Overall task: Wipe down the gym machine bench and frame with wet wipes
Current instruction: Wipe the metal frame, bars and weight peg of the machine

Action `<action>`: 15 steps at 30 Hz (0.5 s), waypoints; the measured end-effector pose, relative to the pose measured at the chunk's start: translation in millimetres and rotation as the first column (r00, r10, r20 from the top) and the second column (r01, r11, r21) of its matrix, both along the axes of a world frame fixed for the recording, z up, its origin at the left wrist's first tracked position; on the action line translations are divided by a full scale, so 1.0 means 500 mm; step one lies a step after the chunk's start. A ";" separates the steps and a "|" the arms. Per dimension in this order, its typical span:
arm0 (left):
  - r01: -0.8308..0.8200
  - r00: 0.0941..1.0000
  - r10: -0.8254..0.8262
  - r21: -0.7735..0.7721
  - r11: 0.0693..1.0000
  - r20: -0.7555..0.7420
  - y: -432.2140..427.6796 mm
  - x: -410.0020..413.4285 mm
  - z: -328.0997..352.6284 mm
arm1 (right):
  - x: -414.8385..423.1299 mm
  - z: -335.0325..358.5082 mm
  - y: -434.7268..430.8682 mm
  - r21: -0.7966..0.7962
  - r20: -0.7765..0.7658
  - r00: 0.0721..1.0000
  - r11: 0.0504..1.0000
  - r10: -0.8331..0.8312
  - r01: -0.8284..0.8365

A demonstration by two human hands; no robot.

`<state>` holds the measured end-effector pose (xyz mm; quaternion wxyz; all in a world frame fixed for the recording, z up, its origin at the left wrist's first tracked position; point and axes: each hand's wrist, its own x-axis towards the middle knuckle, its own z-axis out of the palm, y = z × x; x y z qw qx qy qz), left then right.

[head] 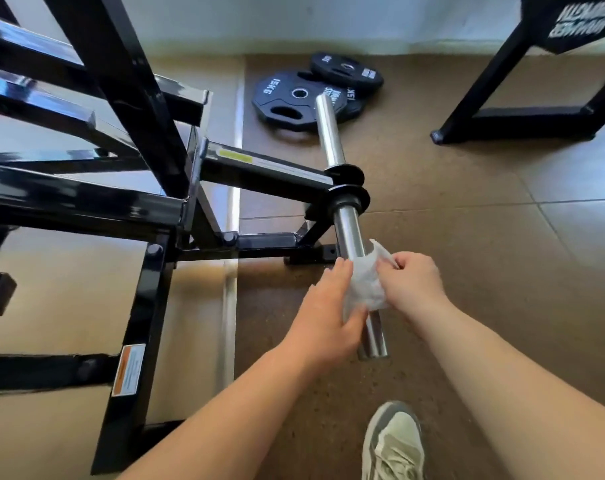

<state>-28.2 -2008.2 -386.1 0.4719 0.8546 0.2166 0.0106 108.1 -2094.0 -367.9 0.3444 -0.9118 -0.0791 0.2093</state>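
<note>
L hand & R hand grips both pinching wet wipe, wrapped round chrome peg of black frame; weight plates on floor beyond.

We see the machine frame as metal tubing under glossy black paint, smooth enough to throw back bright streaks of light. The plate-loading sleeve is bare polished metal, chrome-bright and mirror-smooth, and the collars at its root are a duller black. The wet wipe looks like thin white non-woven cloth, crumpled and slightly translucent. The weight plates have a matt black, rubbery-looking skin, with a shiny metal ring at the hole. The floor mat is matt, speckled brown and grainy. The warning label is a smooth printed sticker. The shoe shows pale woven mesh.
</note>
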 end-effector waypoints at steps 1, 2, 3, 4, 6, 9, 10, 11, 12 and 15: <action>0.035 0.999 -0.034 0.026 0.999 -0.019 -0.002 -0.001 -0.006 | 0.002 -0.010 -0.004 -0.004 0.006 0.999 0.999 -0.034 0.034; 0.056 0.998 -0.055 0.025 0.998 -0.035 -0.005 0.000 -0.015 | 0.002 -0.017 -0.005 -0.007 0.003 0.999 0.999 -0.054 0.054; 0.061 0.997 -0.061 0.002 0.998 -0.046 -0.008 0.000 -0.020 | -0.002 -0.020 -0.004 -0.009 0.010 0.998 0.998 -0.056 0.056; 0.054 0.997 -0.055 -0.030 0.998 -0.057 -0.011 0.002 -0.026 | -0.004 -0.024 -0.003 -0.017 0.008 0.999 0.998 -0.053 0.053; 0.033 0.998 -0.037 -0.063 0.997 -0.059 -0.011 0.005 -0.032 | -0.014 -0.022 -0.001 -0.091 0.094 0.995 0.996 -0.009 0.018; 0.029 1.000 -0.030 -0.067 0.997 -0.006 0.001 0.008 -0.034 | -0.041 -0.010 0.020 -0.089 0.229 0.957 0.983 0.179 -0.163; 0.019 1.000 -0.017 -0.070 0.997 0.026 0.010 0.007 -0.036 | -0.055 -0.011 0.032 -0.074 0.194 0.948 0.968 0.251 -0.241; 0.000 0.999 0.003 -0.073 0.997 0.042 0.020 0.004 -0.036 | -0.069 -0.019 0.043 -0.073 0.150 0.941 0.953 0.303 -0.296; -0.025 0.999 0.028 -0.066 0.998 0.037 0.029 0.000 -0.033 | -0.084 -0.027 0.054 -0.101 0.107 0.938 0.943 0.328 -0.318; -0.101 0.994 0.101 0.002 0.995 -0.035 0.061 -0.021 -0.032 | -0.117 -0.052 0.073 -0.307 0.086 0.935 0.902 0.344 -0.303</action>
